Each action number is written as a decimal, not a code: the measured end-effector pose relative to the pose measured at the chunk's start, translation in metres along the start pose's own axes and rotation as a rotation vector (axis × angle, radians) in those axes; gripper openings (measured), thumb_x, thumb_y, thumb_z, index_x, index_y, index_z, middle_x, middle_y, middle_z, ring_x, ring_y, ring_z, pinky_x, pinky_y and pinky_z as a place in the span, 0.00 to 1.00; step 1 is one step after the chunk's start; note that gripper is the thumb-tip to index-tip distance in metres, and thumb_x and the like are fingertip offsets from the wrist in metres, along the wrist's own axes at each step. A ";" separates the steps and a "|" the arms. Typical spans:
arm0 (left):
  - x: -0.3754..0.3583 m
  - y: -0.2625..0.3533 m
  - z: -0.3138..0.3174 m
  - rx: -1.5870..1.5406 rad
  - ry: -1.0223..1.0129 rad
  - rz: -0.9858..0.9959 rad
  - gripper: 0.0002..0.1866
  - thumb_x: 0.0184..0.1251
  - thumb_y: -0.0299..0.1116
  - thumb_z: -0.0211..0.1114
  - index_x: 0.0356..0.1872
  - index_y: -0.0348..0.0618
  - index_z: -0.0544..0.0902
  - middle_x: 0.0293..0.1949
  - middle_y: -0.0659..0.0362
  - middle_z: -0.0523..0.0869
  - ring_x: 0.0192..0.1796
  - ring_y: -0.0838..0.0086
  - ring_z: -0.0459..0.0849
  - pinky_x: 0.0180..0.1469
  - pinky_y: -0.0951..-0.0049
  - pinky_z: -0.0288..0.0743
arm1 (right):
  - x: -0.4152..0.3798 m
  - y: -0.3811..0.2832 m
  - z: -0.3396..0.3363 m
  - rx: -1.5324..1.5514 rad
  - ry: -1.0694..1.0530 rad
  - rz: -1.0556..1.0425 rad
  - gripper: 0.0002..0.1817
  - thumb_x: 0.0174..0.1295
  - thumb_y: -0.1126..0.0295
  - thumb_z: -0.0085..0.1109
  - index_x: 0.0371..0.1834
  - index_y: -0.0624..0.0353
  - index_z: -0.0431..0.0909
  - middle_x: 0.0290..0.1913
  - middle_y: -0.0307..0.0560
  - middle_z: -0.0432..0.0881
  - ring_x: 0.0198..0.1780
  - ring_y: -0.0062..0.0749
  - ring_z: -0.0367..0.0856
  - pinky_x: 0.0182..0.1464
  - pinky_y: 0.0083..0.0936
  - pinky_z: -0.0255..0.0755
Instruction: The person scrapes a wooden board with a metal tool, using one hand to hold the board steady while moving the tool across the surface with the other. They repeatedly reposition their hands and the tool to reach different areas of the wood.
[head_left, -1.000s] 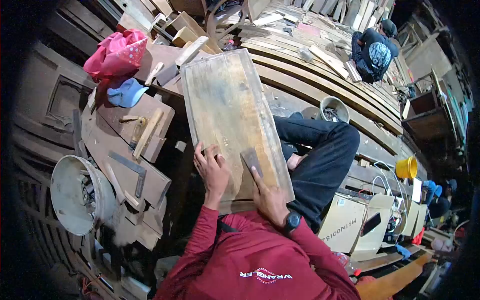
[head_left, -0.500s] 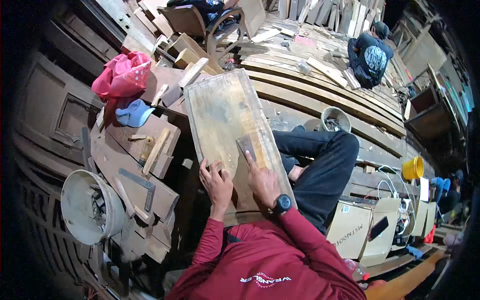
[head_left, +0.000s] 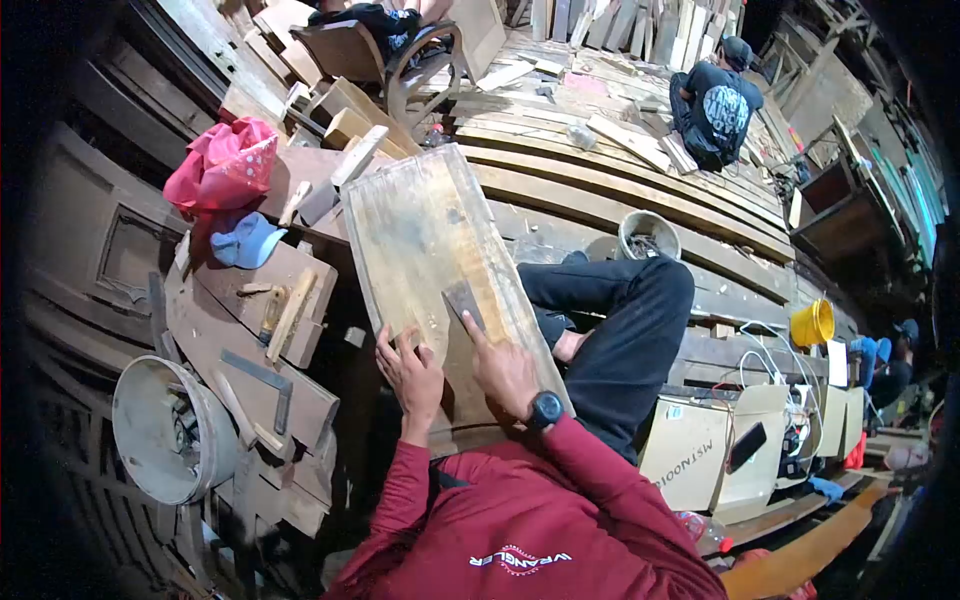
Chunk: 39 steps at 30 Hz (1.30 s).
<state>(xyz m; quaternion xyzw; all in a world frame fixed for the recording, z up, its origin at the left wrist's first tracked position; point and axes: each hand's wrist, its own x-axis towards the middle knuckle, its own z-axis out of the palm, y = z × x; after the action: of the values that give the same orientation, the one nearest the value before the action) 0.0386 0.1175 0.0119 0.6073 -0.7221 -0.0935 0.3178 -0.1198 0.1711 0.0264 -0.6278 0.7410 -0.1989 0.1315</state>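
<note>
A long wooden panel with a raised border and dark stains lies across my lap, slanting away from me. My left hand rests on its lower left part, fingers spread and bent over the surface near the edge. In my right hand is a scraper with a flat, dark blade, and my index finger stretches along it. The blade lies against the panel's face near its middle. The scraper's handle is hidden under my palm.
At left, a workbench carries a metal square, a chisel, a blue cap and a pink bag. Buckets stand at left and beyond my knee. A person sits at the far right; cardboard lies at right.
The whole view has shifted slightly, so the surroundings sit further left. Against the panel, both hands and the scraper keep nearly the same place.
</note>
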 end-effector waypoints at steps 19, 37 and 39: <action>-0.001 -0.001 0.001 -0.026 0.011 -0.016 0.18 0.67 0.25 0.65 0.58 0.41 0.80 0.72 0.42 0.69 0.75 0.43 0.66 0.78 0.46 0.58 | 0.000 0.001 0.002 -0.036 0.039 -0.038 0.41 0.67 0.69 0.58 0.86 0.41 0.62 0.23 0.59 0.84 0.25 0.55 0.86 0.29 0.52 0.79; 0.000 0.002 0.000 -0.012 -0.005 -0.020 0.17 0.68 0.25 0.64 0.57 0.42 0.80 0.73 0.42 0.68 0.76 0.43 0.66 0.78 0.45 0.58 | 0.009 -0.005 0.005 0.011 0.051 -0.007 0.37 0.67 0.67 0.58 0.83 0.42 0.66 0.23 0.63 0.83 0.24 0.58 0.85 0.31 0.55 0.78; 0.001 -0.002 -0.001 -0.022 0.003 -0.003 0.17 0.68 0.25 0.64 0.58 0.41 0.80 0.73 0.42 0.68 0.76 0.43 0.66 0.78 0.45 0.59 | 0.030 -0.007 0.007 0.002 0.067 -0.012 0.38 0.67 0.67 0.58 0.84 0.42 0.65 0.23 0.63 0.83 0.25 0.59 0.85 0.32 0.56 0.78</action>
<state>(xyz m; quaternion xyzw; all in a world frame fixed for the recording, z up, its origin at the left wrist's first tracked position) 0.0402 0.1160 0.0122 0.6051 -0.7196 -0.1011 0.3254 -0.1156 0.1399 0.0252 -0.6251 0.7411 -0.2212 0.1060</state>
